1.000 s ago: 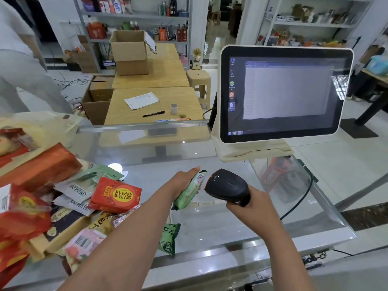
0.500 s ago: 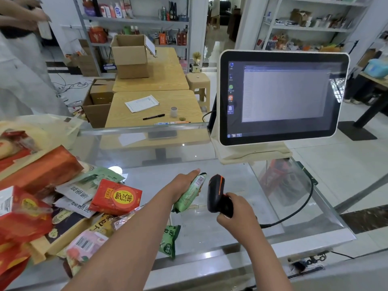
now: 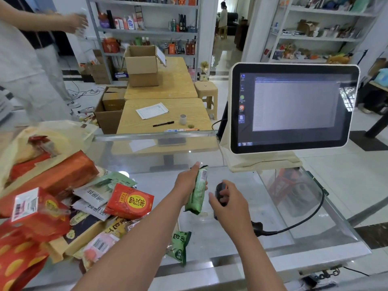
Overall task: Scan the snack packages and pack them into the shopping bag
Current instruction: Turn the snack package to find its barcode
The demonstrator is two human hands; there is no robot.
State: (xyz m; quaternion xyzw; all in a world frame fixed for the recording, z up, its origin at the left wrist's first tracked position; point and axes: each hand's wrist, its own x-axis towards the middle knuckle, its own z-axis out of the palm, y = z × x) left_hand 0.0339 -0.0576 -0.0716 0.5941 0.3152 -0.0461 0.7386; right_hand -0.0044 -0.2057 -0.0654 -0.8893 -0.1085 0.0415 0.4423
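Observation:
My left hand (image 3: pixel 188 185) grips a long green snack package (image 3: pixel 198 192) upright over the glass counter (image 3: pixel 231 234), its barcode end up. Just right of it my right hand (image 3: pixel 227 203) holds the black barcode scanner (image 3: pixel 220 191), whose head with an orange stripe points at the package. The scanner's cable (image 3: pixel 302 219) loops off to the right. A heap of snack packages (image 3: pixel 69 206) lies on the counter's left, with a red pouch (image 3: pixel 130 201) on top. Another green package (image 3: pixel 179 246) lies flat near the front edge. A pale plastic shopping bag (image 3: pixel 52 135) stands behind the heap.
A white touchscreen terminal (image 3: pixel 291 108) stands at the back right of the counter. Beyond the counter are wooden tables (image 3: pixel 168 110) with an open cardboard box (image 3: pixel 142 66). A person (image 3: pixel 27 66) stands at the far left. Shelves line the back wall.
My right hand has turned the scanner from lying head-up to pointing sideways at the green package and brought it nearer. The left hand keeps the package in place. The person at left has raised an arm.

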